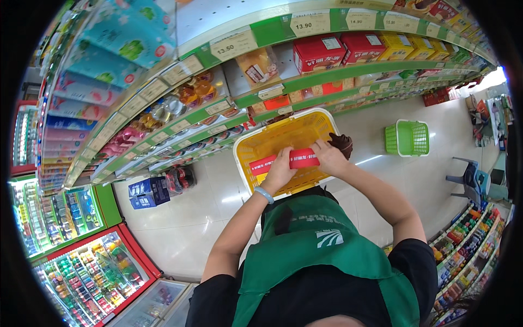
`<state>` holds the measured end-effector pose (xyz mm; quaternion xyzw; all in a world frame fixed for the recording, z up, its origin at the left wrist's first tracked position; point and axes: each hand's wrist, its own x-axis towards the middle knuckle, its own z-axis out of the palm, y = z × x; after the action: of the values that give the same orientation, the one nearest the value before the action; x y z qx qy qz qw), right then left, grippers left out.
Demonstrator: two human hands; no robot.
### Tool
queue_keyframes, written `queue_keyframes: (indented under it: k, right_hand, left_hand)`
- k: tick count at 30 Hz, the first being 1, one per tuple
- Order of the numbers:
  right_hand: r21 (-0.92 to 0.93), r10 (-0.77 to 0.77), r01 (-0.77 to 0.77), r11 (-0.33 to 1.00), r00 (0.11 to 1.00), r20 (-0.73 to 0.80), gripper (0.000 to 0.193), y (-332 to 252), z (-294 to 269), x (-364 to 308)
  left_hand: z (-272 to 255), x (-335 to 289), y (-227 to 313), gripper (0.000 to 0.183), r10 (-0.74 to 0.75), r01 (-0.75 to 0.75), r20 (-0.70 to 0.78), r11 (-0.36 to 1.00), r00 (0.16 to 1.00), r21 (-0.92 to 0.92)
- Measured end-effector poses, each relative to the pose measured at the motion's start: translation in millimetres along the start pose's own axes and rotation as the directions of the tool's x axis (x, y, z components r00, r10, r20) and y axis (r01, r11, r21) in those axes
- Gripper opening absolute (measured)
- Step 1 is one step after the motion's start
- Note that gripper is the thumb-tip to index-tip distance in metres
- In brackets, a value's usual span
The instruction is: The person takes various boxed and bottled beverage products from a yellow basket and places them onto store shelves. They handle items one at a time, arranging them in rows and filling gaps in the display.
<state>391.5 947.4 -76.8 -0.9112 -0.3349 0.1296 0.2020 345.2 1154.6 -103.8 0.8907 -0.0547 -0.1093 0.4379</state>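
Note:
In front of my green apron (310, 229), both hands are closed on a long red box (304, 158) with white print, held over a shopping basket. My left hand (280, 168), with a pale blue bangle (264, 194) on its wrist, wraps across the box's middle. At its right end my right hand (330, 159) grips it, fingers over the top. The basket (283, 133) is yellow inside with a white rim. A dark brown gathered thing (342, 144) sits at its right rim beside my right hand; its kind I cannot tell.
Shelves ahead hold red boxes (318, 54), yellow boxes (395, 47) and a clear snack packet (256, 68). To the right, a green basket (407, 138) and a blue-grey stool (468, 177) stand on the floor. Blue cartons (149, 192) and a red-fronted display cooler (98, 278) are at left.

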Motion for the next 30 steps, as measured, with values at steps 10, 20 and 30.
queue_keyframes:
  k: [10, 20, 30]
  right_hand:
    - [-0.065, 0.087, -0.072, 0.995, 0.957, 0.276, 0.041, 16.5, 128.9, -3.7]
    - [-0.239, 0.202, -0.121, 0.964, 0.912, 0.356, 0.056, 25.2, 157.2, -15.2]
    - [-0.095, -0.175, 0.153, 0.984, 0.936, -0.306, 0.06, -33.4, -80.5, 26.3]
  left_hand:
    - [63.4, -20.1, -79.8, 0.025, 0.079, -0.178, 0.183, 0.757, 0.98, 0.628]
    - [64.3, -30.0, -72.3, 0.08, -0.007, -0.171, 0.265, 0.746, 0.964, 0.643]
    - [-68.3, 27.8, 97.6, 0.062, 0.417, -0.351, -0.18, 0.883, 0.891, 0.312]
